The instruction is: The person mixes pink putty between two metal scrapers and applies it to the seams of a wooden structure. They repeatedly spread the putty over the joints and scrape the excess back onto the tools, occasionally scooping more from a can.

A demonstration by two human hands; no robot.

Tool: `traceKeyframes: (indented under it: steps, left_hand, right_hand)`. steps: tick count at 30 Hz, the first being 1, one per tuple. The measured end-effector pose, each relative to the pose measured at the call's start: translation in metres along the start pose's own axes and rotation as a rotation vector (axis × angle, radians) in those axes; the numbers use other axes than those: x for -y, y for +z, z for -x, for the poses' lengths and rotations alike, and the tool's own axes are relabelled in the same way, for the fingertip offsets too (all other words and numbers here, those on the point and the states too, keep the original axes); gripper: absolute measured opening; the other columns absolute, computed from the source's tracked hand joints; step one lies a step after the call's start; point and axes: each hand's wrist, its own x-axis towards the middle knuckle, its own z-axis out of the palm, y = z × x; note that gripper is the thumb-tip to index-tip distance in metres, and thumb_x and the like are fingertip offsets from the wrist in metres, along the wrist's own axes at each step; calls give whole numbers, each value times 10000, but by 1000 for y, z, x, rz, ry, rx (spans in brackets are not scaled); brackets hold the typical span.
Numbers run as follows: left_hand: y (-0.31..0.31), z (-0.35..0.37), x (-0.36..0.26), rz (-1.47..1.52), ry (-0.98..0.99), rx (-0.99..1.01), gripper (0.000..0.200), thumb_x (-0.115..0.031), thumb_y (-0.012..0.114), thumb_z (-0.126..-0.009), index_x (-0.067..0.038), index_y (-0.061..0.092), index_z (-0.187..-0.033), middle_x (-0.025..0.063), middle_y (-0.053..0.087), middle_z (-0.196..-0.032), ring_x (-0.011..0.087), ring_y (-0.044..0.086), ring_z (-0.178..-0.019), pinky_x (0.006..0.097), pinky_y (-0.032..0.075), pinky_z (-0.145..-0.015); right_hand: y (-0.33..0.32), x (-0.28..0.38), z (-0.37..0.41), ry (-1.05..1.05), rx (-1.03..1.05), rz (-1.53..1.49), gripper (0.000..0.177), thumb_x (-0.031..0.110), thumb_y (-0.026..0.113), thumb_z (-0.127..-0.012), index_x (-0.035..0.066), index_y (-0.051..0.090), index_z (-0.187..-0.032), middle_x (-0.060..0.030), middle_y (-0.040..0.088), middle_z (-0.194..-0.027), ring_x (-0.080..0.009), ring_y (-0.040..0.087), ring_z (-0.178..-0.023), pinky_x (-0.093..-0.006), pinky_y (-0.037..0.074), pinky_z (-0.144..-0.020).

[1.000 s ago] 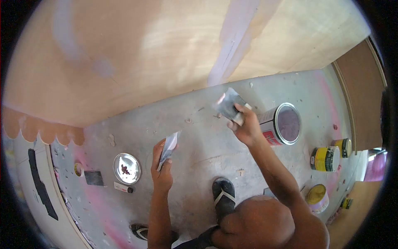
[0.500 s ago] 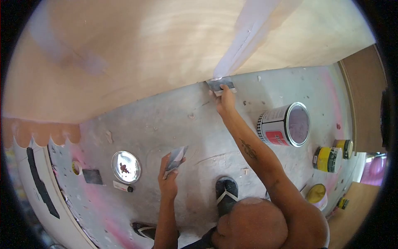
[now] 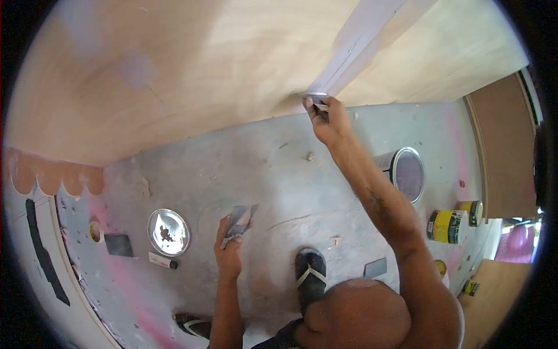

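Observation:
A flat spreader blade [image 3: 318,101] is gripped in my right hand [image 3: 330,121], its edge against the wooden panel [image 3: 232,64] at the lower end of a pale lilac filler strip [image 3: 357,49]. My left hand [image 3: 230,247] holds a second flat blade [image 3: 240,221] above the grey floor, its fingers wrapped round the blade's lower part. Partly behind my right forearm stands a large open can [image 3: 408,174] with lilac stuff inside.
On the floor at left lie a shiny round lid [image 3: 168,232], a small tube [image 3: 163,260], a dark square sheet [image 3: 119,245] and a tape roll [image 3: 96,231]. Yellow-black cans [image 3: 447,227] stand at right. A grey rectangle [image 3: 375,267] lies near my knee.
My right hand and its blade have moved up from the panel's bottom edge onto the filler strip. My left hand has shifted slightly left and down, still holding its blade.

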Motion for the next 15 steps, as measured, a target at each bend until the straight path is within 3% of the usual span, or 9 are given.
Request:
traceKeyframes:
  steps: [4,6,13,15]
  left_hand:
    - [-1,0,2,-161,100,29,580,9,512,-852,38,345,-1406,181,509,-1325,311,551,-1176,368,427,-1007]
    - [8,-1,-8,-5,-5,19,589,45,438,-787,80,391,-1373,193,507,-1312,331,545,-1189,416,367,-1068]
    - [21,-1,-13,126,-112,14,628,42,436,-803,64,305,-1416,221,461,-1344,333,503,-1229,477,362,-1087]
    - [31,-1,-15,335,-53,92,611,2,463,-853,51,271,-1431,209,446,-1362,352,485,-1241,517,370,-1080]
  right_hand:
    - [36,40,26,45,80,-43,340,-9,399,-929,-206,292,-1184,-318,391,-1208,-386,537,-1052,-315,610,-755]
    - [57,62,41,78,82,-72,343,-18,399,-928,-208,280,-1188,-323,375,-1219,-394,523,-1064,-318,611,-758]
    - [109,124,88,163,104,-189,302,-25,380,-949,-152,286,-1206,-328,334,-1261,-430,479,-1119,-382,615,-805]
    - [118,142,101,232,258,-208,290,-24,378,-954,-182,283,-1178,-337,314,-1279,-452,466,-1134,-398,617,-800]
